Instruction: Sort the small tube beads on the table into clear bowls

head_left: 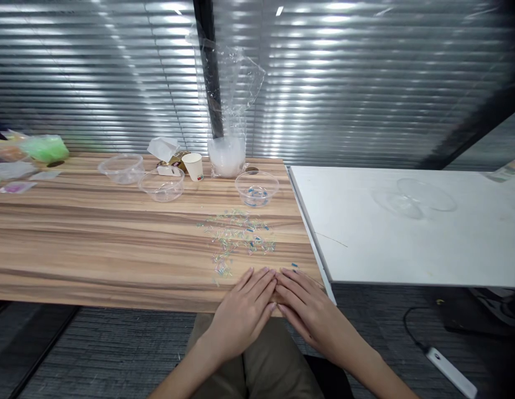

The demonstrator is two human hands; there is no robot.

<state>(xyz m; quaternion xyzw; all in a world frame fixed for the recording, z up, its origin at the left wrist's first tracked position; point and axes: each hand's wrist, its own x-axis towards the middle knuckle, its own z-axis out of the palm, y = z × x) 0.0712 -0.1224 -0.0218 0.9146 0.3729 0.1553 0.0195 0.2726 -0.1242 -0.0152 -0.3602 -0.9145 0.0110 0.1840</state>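
My left hand (pixel 246 305) rests palm down at the table's front edge, fingers stretched out and holding nothing I can see. Beside it lies my right hand (pixel 309 305), also flat with extended fingers, the fingertips of both hands meeting. Just beyond the right fingertips is a small blue tube bead (pixel 294 265). A scatter of thin, pale and blue tube beads (pixel 241 235) spreads over the wood in front of the hands. Behind it stands a clear round bowl (pixel 256 191) with some blue beads inside. What lies under the palms is hidden.
Two clear bowls (pixel 164 188), a paper cup (pixel 194 166), a tissue pack (pixel 170 160) and a clear bag with white contents (pixel 227 155) stand along the back. Coloured bags (pixel 45 148) lie far left. A white table (pixel 365 249) adjoins on the right, bearing clear lids (pixel 427 194).
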